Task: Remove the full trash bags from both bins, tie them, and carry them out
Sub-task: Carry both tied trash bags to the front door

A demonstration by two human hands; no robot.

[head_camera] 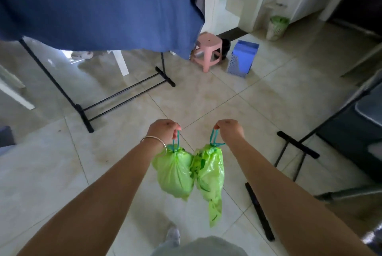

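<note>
Two bright green trash bags hang in front of me above the tiled floor, each cinched shut by a teal drawstring. My left hand [164,129], with a silver bangle on the wrist, is shut on the drawstring loop of the left bag [174,172]. My right hand [228,128] grips the loop of the right bag [210,175], which has a long tail dangling below. The two bags touch each other in the middle. A white bin [276,27] lined with green stands far ahead at the right, beside a white wall.
A black clothes rack [124,98] draped with a blue sheet [99,5] fills the left. A pink stool [207,51] and a blue perforated basket [242,59] stand ahead. Another black rack foot [297,146] and dark furniture lie to the right. A doorway opens beyond the stool.
</note>
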